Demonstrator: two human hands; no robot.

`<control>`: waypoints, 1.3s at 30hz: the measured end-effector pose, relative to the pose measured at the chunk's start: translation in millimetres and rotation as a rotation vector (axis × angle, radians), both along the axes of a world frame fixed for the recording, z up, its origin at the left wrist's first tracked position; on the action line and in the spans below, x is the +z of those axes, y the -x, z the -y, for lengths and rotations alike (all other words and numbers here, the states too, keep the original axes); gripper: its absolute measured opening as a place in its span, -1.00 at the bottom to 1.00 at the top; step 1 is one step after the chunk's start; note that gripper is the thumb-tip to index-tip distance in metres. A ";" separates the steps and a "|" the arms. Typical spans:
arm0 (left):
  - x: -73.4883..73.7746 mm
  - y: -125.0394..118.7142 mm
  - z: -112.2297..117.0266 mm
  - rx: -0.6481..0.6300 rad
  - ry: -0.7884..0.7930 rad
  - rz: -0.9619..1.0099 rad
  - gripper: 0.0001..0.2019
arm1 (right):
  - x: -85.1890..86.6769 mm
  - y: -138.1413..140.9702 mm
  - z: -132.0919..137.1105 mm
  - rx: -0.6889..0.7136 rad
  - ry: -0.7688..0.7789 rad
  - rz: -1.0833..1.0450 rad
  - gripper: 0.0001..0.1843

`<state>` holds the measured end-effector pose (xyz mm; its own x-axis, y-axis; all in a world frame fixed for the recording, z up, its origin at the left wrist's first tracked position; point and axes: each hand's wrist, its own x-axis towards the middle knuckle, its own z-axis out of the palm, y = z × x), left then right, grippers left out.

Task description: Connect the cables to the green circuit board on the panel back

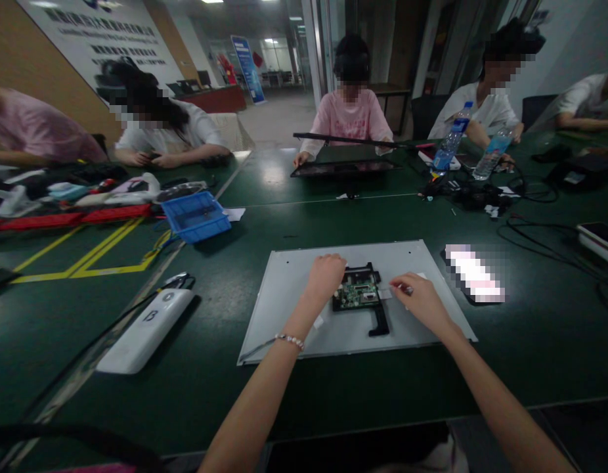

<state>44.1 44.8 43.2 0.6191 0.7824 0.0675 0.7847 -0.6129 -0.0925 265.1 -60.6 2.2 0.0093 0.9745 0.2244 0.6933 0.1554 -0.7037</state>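
Note:
A grey metal panel lies flat on the green table in front of me. At its middle sits a small green circuit board in a black bracket. My left hand rests curled on the panel just left of the board, its fingers folded down at the board's edge. My right hand is just right of the board, fingers pinched on a thin tool that I cannot name. A bead bracelet is on my left wrist.
A white power bank lies at left. A phone lies right of the panel. A blue tray stands further back left. Cables trail at right. Water bottles and several seated people are across the table.

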 end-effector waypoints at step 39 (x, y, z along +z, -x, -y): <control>6.1 101.6 40.3 0.232 0.461 0.409 -0.71 | 1.4 1.4 0.4 -0.013 0.074 -0.002 -0.86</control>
